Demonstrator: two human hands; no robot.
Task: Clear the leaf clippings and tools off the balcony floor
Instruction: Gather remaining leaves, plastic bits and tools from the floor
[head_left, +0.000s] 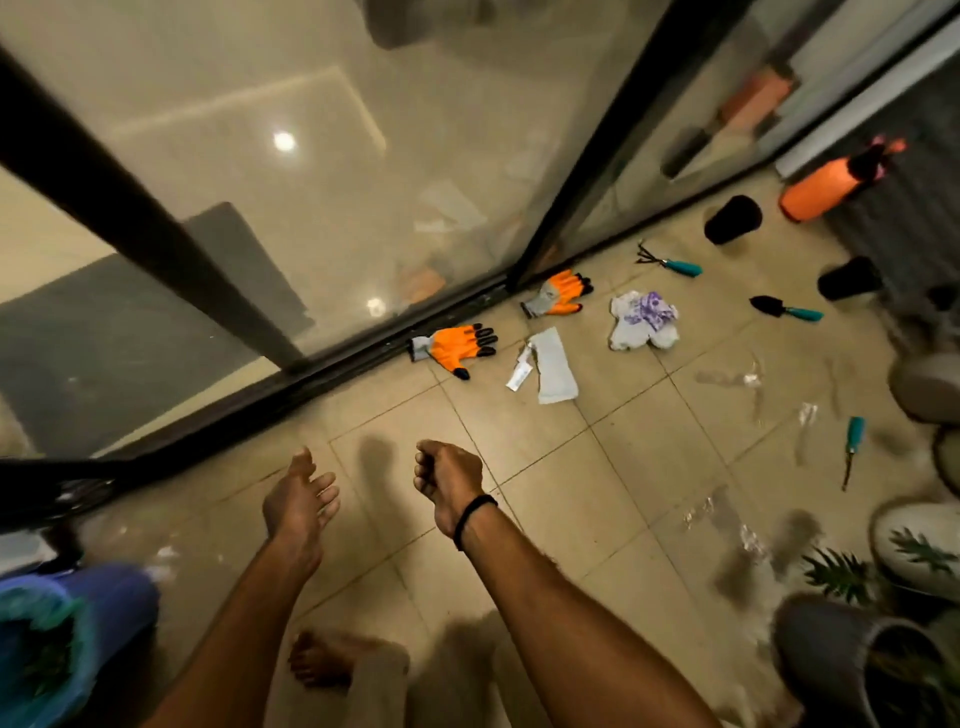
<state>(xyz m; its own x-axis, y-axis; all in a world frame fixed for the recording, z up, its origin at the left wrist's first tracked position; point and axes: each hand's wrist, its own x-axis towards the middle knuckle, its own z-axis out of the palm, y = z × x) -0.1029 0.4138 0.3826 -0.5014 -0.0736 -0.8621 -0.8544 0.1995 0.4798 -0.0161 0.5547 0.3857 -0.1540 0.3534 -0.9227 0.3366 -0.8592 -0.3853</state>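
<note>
Both my hands hang over the tiled balcony floor and hold nothing. My left hand (300, 503) has loose, nearly straight fingers. My right hand (448, 480), with a black band at the wrist, has its fingers curled in. Ahead by the door track lie two orange gloves, one (456, 345) near and one (560, 294) farther. A teal-handled rake (670, 263), a trowel (787, 308) and a third teal-handled tool (852, 451) lie to the right. A white paper (555, 365) and a crumpled cloth (644, 321) sit between them.
A blue bin (62, 639) with a liner and green clippings stands at lower left. Black pots (732, 219) and an orange sprayer (826, 189) are at far right. Planters (852, 660) with green leaves crowd the right edge. A glass sliding door (311, 208) bounds the floor.
</note>
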